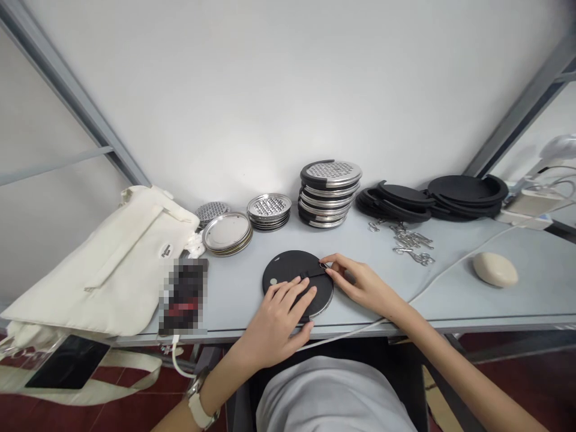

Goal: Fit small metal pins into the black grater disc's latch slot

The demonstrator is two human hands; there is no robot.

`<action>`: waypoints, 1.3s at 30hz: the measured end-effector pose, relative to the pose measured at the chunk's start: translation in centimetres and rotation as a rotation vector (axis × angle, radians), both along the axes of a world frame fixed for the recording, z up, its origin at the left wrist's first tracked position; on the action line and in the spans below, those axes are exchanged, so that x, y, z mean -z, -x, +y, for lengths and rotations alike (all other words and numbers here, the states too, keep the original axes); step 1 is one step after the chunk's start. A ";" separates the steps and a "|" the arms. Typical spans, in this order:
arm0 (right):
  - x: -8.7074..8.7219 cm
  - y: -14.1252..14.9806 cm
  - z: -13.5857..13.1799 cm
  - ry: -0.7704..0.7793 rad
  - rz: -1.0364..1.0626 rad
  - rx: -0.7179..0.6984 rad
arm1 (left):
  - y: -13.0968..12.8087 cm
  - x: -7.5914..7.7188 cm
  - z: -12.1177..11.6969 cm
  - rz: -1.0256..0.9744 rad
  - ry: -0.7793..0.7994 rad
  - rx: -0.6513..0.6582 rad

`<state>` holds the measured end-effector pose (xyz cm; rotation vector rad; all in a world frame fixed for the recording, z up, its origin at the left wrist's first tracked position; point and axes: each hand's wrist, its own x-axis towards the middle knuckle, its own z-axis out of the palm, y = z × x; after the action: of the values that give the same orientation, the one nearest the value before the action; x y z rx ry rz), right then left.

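Note:
A round black disc [288, 264] with a metal rim at its lower right lies flat on the table in front of me. My left hand [283, 312] rests on it, fingers stretched out and spread, the thumb at the near edge. At the disc's right edge, my right hand [353, 279] pinches a small metal wire clip [323, 265] between thumb and fingertips. The clip touches the disc there; how it is joined is too small to tell. Farther right lies a loose pile of small metal clips [411, 239].
Along the wall stand stacked graters with black rims [330, 195], metal grater discs [269, 207], plain metal discs [227, 233] and black round holders [465, 195]. A white bag [103, 264] and a phone [183, 297] lie left. A white cable [443, 273] and cream mouse-shaped object [495, 269] lie right.

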<state>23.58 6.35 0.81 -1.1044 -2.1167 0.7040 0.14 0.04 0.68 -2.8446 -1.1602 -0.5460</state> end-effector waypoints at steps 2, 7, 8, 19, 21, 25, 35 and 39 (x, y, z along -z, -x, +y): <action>0.1 0.0 0.1 -0.003 0.006 -0.012 | 0.0 0.0 0.0 -0.005 -0.004 0.002; 0.2 -0.1 0.2 0.005 0.011 -0.023 | 0.0 -0.1 0.0 -0.009 -0.003 0.001; 0.2 -0.1 0.2 0.008 0.013 -0.024 | 0.0 -0.1 0.0 -0.009 -0.004 0.004; 0.1 -0.1 0.2 0.013 -0.007 -0.031 | 0.0 0.0 0.0 0.000 0.031 0.005; 0.1 -0.2 0.1 0.018 -0.006 -0.033 | 0.0 0.0 0.0 0.005 0.034 0.004; 0.1 -0.2 0.1 0.020 -0.007 -0.035 | 0.0 0.0 0.0 0.013 0.034 0.005; 0.0 -0.4 0.1 0.025 -0.004 -0.035 | 0.1 0.0 0.0 0.000 0.023 0.009; -0.1 -0.5 0.2 0.024 -0.018 -0.027 | 0.1 0.0 0.0 0.002 0.022 0.009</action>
<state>24.04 6.55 0.92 -1.1003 -2.1468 0.7367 0.08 0.08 0.73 -2.8694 -1.1615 -0.5332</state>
